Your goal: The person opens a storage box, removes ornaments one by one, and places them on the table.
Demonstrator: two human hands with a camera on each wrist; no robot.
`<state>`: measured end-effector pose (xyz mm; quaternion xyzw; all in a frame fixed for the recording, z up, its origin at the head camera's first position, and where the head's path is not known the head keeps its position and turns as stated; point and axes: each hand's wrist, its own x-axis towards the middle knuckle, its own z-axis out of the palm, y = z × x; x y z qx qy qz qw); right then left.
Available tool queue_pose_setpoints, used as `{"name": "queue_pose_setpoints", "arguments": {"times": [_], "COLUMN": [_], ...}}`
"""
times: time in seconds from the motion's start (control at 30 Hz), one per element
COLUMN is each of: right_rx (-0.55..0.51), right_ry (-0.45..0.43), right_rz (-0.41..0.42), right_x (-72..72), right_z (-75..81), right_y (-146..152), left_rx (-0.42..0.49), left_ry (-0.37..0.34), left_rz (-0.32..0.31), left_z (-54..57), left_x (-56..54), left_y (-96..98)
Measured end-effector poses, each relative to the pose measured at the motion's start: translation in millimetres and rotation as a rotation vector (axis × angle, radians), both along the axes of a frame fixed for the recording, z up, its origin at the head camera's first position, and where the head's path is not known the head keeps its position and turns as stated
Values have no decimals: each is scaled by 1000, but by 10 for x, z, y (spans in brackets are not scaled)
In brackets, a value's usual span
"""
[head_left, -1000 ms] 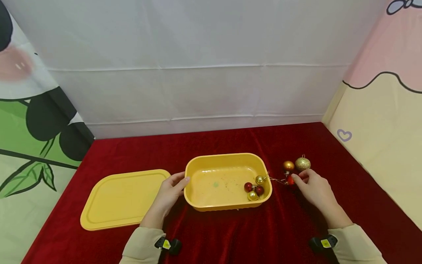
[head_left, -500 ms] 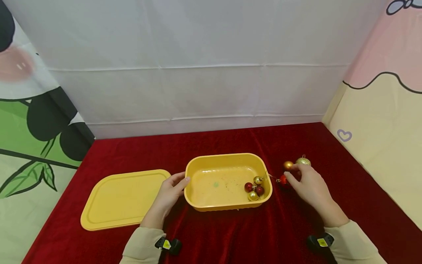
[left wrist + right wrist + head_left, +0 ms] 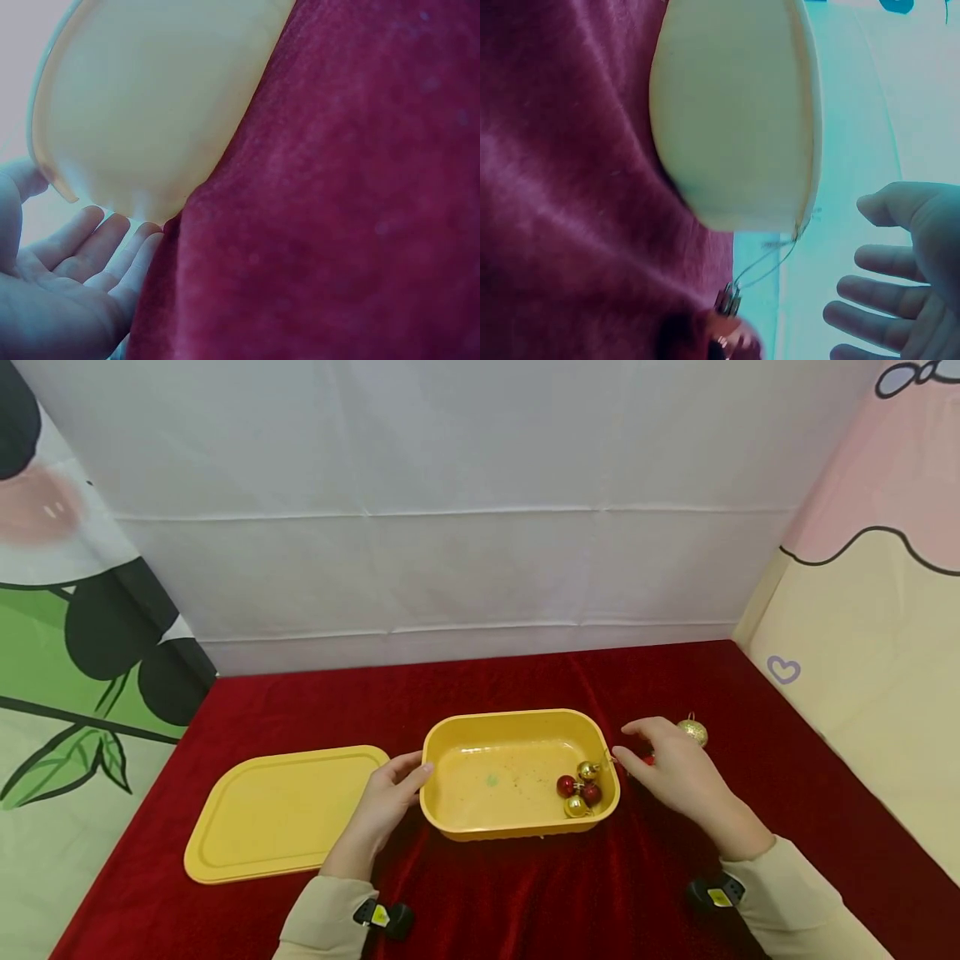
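The yellow tub (image 3: 517, 760) stands upright on the table. My left hand (image 3: 382, 797) grips its left end, thumb at the rim and fingers against the outer wall. My right hand (image 3: 686, 777) is just beyond the tub's right end, fingers spread with nothing held, as the right wrist view shows. A thin cord (image 3: 778, 262) hangs from the rim there, with a red bauble (image 3: 739, 341) on it outside the tub. In the head view my hand mostly hides that bauble. Several small baubles, gold (image 3: 576, 807) and dark red (image 3: 591, 792), lie in the tub's right end.
A glittery gold bauble (image 3: 693, 729) lies behind my right hand. The flat yellow lid (image 3: 285, 814) rests on the red cloth (image 3: 480, 902) to the left, near my left forearm. A white backdrop (image 3: 480, 568) rises behind the table.
My right hand has moved left toward the tub and its fingers have opened. The red bauble has shifted left with it. The orange-gold bauble is now hidden. My left hand and the tub stay put.
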<state>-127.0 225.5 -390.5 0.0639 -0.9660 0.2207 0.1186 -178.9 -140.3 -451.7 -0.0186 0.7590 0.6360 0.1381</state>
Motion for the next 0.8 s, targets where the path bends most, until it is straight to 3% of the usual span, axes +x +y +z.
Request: {"name": "queue_pose_setpoints", "arguments": {"times": [0.27, 0.6, 0.8], "right_rx": [78, 271, 392], "right_ry": [18, -22, 43], "right_rz": [109, 218, 281], "right_x": [-92, -248, -310], "right_z": [88, 83, 34], "right_y": [-168, -359, -444], "left_rx": [-2, 19, 38], "left_ry": [12, 13, 6], "left_rz": [-1, -11, -3], "left_z": [-14, 9, 14], "left_x": [-13, -4, -2], "left_y": [6, 1, 13]}}
